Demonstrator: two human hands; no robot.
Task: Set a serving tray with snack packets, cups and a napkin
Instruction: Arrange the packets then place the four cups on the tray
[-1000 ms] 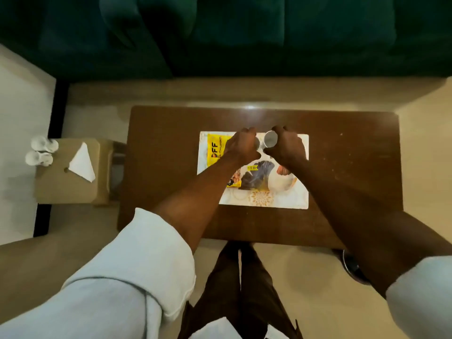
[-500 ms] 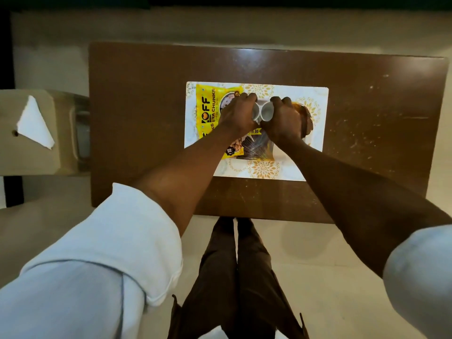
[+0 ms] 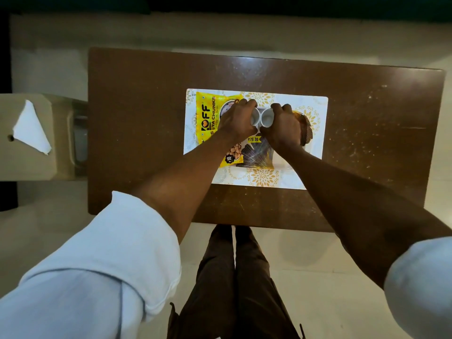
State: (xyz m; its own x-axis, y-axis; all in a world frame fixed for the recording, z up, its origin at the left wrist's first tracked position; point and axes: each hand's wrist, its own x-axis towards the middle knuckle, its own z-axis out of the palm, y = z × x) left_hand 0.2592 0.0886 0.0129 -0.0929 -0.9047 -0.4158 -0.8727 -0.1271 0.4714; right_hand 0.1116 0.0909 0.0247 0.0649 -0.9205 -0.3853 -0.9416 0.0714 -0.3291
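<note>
A white serving tray (image 3: 315,143) with gold flower prints lies on the brown table (image 3: 137,123). On its left part lies a yellow snack packet (image 3: 208,116); a dark packet (image 3: 256,155) lies beside it, partly under my arms. My left hand (image 3: 238,121) grips a small white cup (image 3: 254,116). My right hand (image 3: 283,126) grips a second white cup (image 3: 266,117). The two cups touch side by side over the tray's middle. A folded white napkin (image 3: 31,129) lies on a beige stool at the left.
The beige stool (image 3: 29,165) stands just left of the table. A dark green sofa edge (image 3: 220,3) runs along the top. My legs (image 3: 234,277) stand at the table's near edge on the pale floor.
The camera has tilted down and closer to the table. Both hands have lowered the two cups toward the tray, keeping them pressed together. The cups on the stool have left the view.
</note>
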